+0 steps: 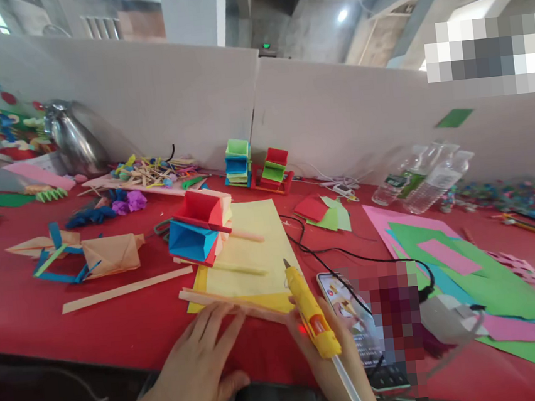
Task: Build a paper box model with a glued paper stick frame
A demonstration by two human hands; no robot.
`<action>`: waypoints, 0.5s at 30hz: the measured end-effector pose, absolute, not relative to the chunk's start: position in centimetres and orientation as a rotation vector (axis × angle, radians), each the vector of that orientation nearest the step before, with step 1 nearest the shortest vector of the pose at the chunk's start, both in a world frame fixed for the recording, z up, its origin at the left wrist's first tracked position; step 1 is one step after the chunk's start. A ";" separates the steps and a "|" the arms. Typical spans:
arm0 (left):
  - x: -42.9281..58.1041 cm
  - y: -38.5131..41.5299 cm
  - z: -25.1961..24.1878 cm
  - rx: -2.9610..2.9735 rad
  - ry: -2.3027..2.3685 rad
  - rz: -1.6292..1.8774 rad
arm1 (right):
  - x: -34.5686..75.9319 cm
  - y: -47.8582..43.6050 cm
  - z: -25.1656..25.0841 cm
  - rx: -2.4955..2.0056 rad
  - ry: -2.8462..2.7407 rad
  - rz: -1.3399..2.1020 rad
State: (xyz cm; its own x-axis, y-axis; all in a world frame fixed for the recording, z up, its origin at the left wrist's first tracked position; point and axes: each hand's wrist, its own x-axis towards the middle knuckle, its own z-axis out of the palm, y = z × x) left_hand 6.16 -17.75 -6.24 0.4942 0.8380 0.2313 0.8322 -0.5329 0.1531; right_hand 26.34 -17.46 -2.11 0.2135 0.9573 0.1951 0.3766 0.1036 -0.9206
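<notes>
- Left hand [202, 364]: open, fingers spread and laid flat, palm down on the red surface [119, 331]. The fingertips rest on the near end of a long wooden strip [240, 305].
- Right hand [322, 372]: closed around a yellow glue gun [309, 307]. The nozzle points up and away, and its tip lies just over the right end of that strip.
- Wooden strip: one under the hands, lying along the near edge of a yellow paper sheet [253, 252], directly before the person.
- Loose strip [127, 289]: one more of the same kind, well to the left and untouched.
- Folded paper box piece [197, 229]: one, red and blue, at the far left corner of the sheet.
- Box stacks [238, 162]: two, against the partition.
- Plastic bottles [421, 182]: at least two, lying on their sides at far right; the exact count cannot be told.
- Phone [341, 300]: one, just right of the glue gun, crossed by a black cord [330, 260].
</notes>
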 end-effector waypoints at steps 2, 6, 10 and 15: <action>6.3 -17.4 -6.1 2.653 1.507 0.402 | 26.3 -16.8 -1.9 -1.478 -1.468 0.682; 5.9 -17.1 -5.5 2.633 1.407 0.389 | 26.2 -17.1 -1.2 -1.534 -1.507 0.731; 4.6 -16.7 -4.2 2.668 1.138 0.404 | 26.5 -18.6 -0.5 -1.595 -1.493 0.776; 3.3 -15.8 -3.1 2.685 0.928 0.477 | 26.8 -19.1 -0.4 -1.680 -1.396 0.994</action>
State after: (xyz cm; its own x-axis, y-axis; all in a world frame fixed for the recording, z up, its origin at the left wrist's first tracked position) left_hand 3.32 -15.80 -3.06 0.7423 0.6329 0.2201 0.5474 -0.7622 0.3456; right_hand 26.79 -19.05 -0.39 0.1138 0.9873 -0.1108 0.4278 -0.1493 -0.8915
